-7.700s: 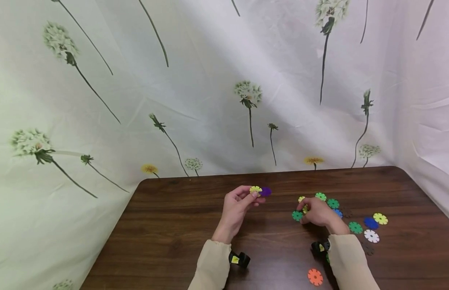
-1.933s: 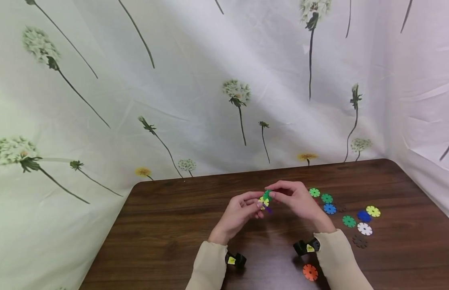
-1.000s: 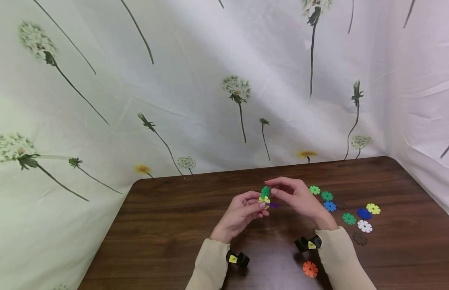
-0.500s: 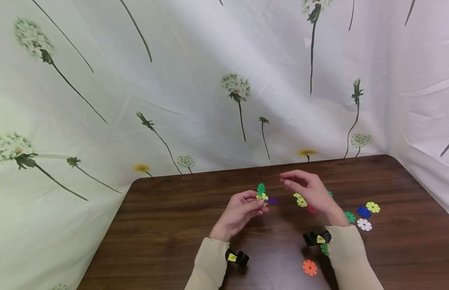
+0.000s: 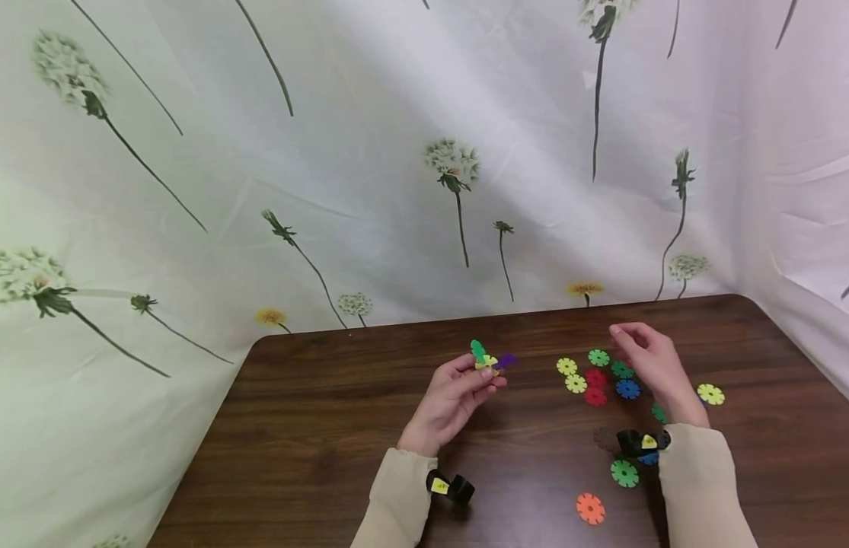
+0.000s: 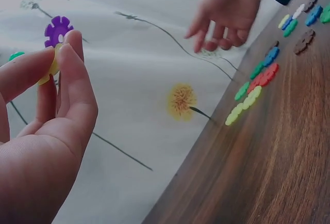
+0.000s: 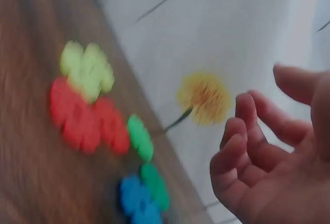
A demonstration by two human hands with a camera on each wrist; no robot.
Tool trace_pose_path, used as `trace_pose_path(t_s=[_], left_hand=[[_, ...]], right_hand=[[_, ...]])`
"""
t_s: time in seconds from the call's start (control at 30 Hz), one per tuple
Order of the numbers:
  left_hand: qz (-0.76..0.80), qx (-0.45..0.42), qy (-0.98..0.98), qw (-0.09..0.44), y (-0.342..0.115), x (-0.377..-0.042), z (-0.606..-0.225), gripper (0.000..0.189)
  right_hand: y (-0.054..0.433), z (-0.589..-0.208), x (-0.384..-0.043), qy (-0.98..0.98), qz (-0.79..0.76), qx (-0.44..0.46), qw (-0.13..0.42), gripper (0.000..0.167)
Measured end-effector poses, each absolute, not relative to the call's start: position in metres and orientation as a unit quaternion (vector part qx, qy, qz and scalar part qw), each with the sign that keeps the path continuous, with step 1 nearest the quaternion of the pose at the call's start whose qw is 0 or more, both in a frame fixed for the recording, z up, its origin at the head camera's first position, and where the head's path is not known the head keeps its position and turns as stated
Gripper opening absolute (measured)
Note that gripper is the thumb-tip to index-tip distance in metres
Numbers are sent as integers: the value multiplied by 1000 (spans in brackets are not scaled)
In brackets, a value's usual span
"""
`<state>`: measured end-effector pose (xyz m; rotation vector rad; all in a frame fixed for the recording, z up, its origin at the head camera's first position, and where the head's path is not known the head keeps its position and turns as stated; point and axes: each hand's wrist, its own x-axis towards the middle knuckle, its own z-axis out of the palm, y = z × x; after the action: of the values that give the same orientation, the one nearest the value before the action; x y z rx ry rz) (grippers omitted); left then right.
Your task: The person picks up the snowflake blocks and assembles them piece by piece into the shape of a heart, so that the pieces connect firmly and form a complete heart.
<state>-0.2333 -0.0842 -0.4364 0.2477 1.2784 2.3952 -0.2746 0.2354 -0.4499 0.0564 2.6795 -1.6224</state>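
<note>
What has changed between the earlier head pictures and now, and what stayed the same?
The right hand carried a green disc leftward to the yellow disc in the left hand, let go, and moved back right, holding nothing. Unchanged: the left hand still pinches the yellow disc, purple disc attached; the orange disc lies on the table.

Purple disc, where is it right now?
Head view, below and right of centre: the purple disc sticks out right of the yellow disc that the left hand pinches.
</note>
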Motion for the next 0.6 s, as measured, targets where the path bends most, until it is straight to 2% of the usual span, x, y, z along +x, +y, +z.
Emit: trace_pose_path(t_s=[0.23, 0.6], left_hand=[[870, 79, 446, 195, -85, -232, -435, 16], [877, 85, 435, 188, -88, -233, -434, 17]], right_hand=[[248, -463, -275, 900, -433, -37, 32, 58], [268, -469, -271, 927, -374, -22, 36, 46]])
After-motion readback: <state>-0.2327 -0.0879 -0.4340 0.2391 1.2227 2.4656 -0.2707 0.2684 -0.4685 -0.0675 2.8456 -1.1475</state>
